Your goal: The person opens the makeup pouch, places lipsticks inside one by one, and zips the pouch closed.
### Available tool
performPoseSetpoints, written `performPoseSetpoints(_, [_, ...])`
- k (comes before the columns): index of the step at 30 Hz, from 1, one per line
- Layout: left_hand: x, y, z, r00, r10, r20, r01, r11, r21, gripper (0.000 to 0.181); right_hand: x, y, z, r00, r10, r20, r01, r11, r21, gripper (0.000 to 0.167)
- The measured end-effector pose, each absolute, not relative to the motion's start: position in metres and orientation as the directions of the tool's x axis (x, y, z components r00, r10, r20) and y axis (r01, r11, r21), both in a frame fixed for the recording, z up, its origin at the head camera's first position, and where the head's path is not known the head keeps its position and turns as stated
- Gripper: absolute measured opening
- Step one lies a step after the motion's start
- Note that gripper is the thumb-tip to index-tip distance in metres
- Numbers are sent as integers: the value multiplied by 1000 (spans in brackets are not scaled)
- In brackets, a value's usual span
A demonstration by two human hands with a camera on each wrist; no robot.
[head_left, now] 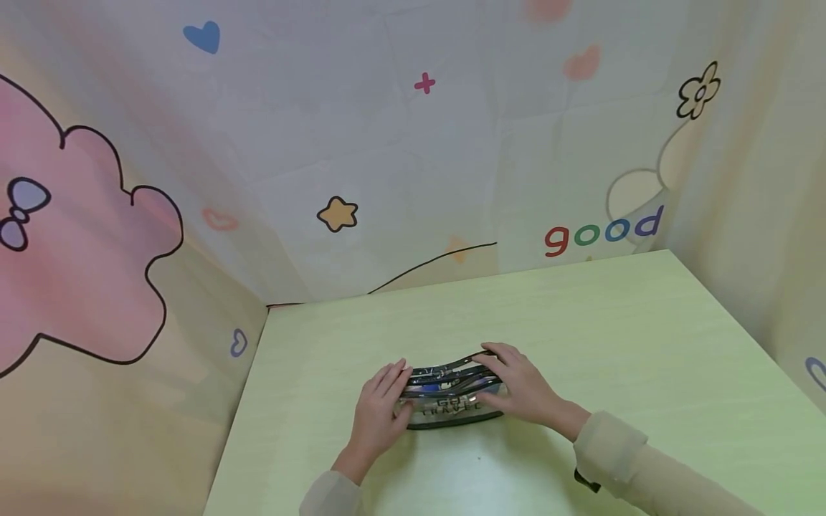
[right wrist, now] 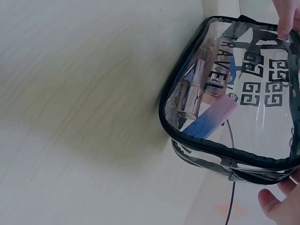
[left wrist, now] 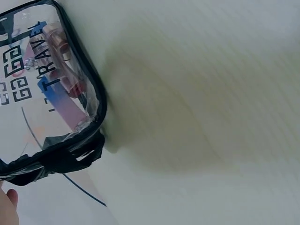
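A clear toiletry bag [head_left: 452, 406] with black piping stands on the table, the word TRAVEL printed on its front. My left hand [head_left: 382, 410] grips its left end, fingers over the top edge and thumb at the front. At the right end, my right hand [head_left: 524, 387] holds the upper corner, with fingers along the top rim and the thumb lower down. Through the clear plastic, the right wrist view shows a blue-and-pink tube [right wrist: 213, 117] and a lipstick-like tube [right wrist: 191, 101]. In the left wrist view, only a bit of the left hand [left wrist: 8, 208] shows below the bag [left wrist: 28, 117].
The pale green table [head_left: 581, 344] reaches back to a patterned cloth backdrop [head_left: 400, 143] and side curtains [head_left: 774, 215]. Its left edge runs close to the left curtain [head_left: 129, 416].
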State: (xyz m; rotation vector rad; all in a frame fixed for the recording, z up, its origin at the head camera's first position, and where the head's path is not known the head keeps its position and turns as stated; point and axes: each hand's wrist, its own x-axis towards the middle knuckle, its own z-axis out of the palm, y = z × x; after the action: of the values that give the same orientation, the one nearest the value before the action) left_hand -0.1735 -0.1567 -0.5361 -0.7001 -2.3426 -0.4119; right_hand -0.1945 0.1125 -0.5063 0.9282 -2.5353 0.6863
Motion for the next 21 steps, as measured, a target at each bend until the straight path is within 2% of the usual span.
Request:
performPoseSetpoints(6, [-172, -147, -526, -650, 413, 638, 608, 787, 110, 55, -192, 114, -506, -769, -480, 423, -636, 644, -426, 52])
performPoseSetpoints(12, [-168, -130, -512, -603, 452, 658, 644, 762, 67, 35, -192, 113, -508, -778, -459, 429, -626, 622, -470, 44])
performPoseSetpoints(15, [-166, -123, -507, -620, 463, 633, 625, 779, 44, 26, -193, 113, -509, -775, -450, 444, -629, 620, -469, 43])
performPoseSetpoints(21, [-165, -115, -506, -684, 456, 569, 579, 814, 43, 23, -193, 111, -510, -765, -437, 472, -636, 625, -453, 37])
